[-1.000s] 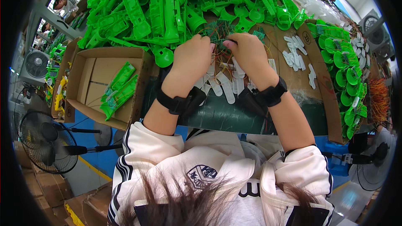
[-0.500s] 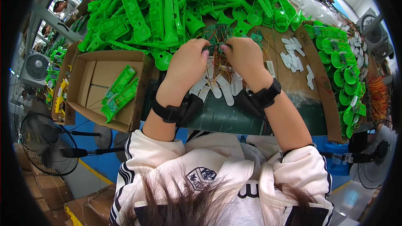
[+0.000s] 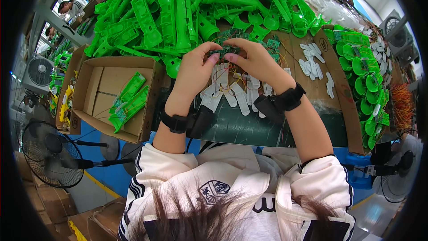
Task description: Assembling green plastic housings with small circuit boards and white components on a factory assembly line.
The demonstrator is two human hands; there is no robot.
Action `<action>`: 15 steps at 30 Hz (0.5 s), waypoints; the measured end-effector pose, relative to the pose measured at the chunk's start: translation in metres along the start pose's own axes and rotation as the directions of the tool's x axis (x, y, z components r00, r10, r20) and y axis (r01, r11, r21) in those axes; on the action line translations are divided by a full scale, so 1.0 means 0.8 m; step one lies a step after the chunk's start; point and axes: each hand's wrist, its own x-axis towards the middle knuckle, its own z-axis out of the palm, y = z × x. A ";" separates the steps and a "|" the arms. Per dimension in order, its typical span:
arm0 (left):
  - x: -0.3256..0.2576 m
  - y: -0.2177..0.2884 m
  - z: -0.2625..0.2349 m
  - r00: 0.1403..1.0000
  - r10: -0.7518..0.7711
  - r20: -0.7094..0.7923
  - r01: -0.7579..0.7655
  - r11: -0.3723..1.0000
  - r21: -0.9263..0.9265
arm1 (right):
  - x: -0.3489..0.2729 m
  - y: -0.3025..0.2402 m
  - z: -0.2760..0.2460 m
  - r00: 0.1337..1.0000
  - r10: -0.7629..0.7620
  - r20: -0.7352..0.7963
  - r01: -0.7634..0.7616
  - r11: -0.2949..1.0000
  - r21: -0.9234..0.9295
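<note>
Between my two hands is a small green circuit board point(image 3: 228, 52) with thin coloured wires. My left hand point(image 3: 199, 68) pinches its left end between thumb and fingers. On the other end, my right hand point(image 3: 254, 60) has its thumb and fingertips closed. White flat strips point(image 3: 239, 98) hang or lie below the board, among red and yellow wires; which wire joins which strip cannot be made out. More green circuit boards point(image 3: 273, 44) lie just beyond and to the right of my right hand. Black bands with boxy pieces are on both wrists.
A large heap of green plastic shells point(image 3: 178, 13) rises behind my hands. At left stands a cardboard box point(image 3: 91, 111) holding green shells with boards. White oval pieces point(image 3: 311, 64) lie right of my hands, beside a cardboard-walled row of green shells point(image 3: 365, 80). A fan point(image 3: 50, 149) stands lower left.
My hands have drawn together around the circuit board, the right one shifting left. The board now shows between my fingertips, and more white strips show below.
</note>
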 end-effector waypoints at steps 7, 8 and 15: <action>0.005 0.009 0.012 0.995 0.082 -0.048 -0.065 0.956 0.287 | -0.003 0.007 0.010 0.960 0.268 0.084 -0.255 0.957 -0.139; 0.006 0.006 0.015 0.993 0.097 -0.061 -0.072 0.943 0.325 | -0.005 0.008 0.015 0.969 0.248 0.013 -0.241 0.953 -0.183; 0.007 -0.003 0.015 0.979 0.132 -0.156 -0.045 0.883 0.467 | 0.001 -0.008 0.038 0.965 0.249 -0.078 -0.261 0.915 -0.307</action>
